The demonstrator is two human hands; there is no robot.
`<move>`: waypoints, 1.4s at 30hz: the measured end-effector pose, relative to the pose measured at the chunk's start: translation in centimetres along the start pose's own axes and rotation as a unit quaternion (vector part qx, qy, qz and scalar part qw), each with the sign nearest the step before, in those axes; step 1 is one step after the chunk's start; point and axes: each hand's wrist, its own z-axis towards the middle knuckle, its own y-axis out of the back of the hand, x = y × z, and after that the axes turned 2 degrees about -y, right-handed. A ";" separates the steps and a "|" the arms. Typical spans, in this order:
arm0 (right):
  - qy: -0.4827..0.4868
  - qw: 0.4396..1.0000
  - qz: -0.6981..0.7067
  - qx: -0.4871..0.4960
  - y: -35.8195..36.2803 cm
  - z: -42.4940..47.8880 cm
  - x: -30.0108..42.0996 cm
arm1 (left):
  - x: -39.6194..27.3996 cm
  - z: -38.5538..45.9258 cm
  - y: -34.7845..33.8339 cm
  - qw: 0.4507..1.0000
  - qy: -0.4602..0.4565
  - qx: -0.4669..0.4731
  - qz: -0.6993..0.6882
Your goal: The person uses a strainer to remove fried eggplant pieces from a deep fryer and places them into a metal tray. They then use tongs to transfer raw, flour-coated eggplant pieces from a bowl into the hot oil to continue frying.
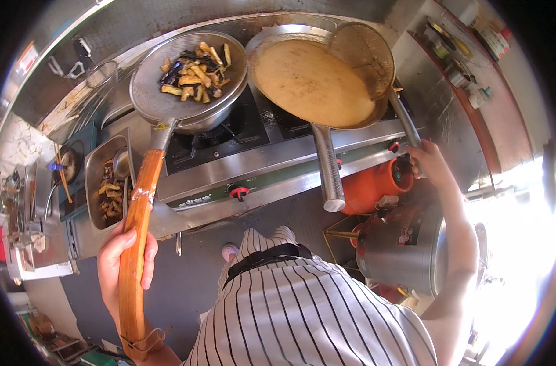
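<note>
My left hand [124,261] grips the wooden handle of a large fine-mesh strainer [145,87] at the upper left. Fried eggplant pieces [198,75] lie in its mesh, above a metal bowl [214,116] on the stove. At the right my right hand [426,160] holds the metal handle of a round mesh skimmer [362,52]. The skimmer's head rests tilted at the right side of a wok [278,34], partly over the pale brown, frothy liquid [305,82] in it. The wok's thick metal handle [327,169] points towards me, with neither hand on it.
A steel tray [89,192] with more eggplant and a ladle [121,164] stands left of the gas stove [278,171]. Below the stove at the right are an orange gas cylinder [362,187] and a large metal pot [401,251]. A shelf with bottles runs along the right wall.
</note>
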 end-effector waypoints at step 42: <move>-0.128 0.811 0.471 0.323 -5.3 0.2 1.7 | 0.5 1.0 1.1 0.999 0.011 0.042 -0.023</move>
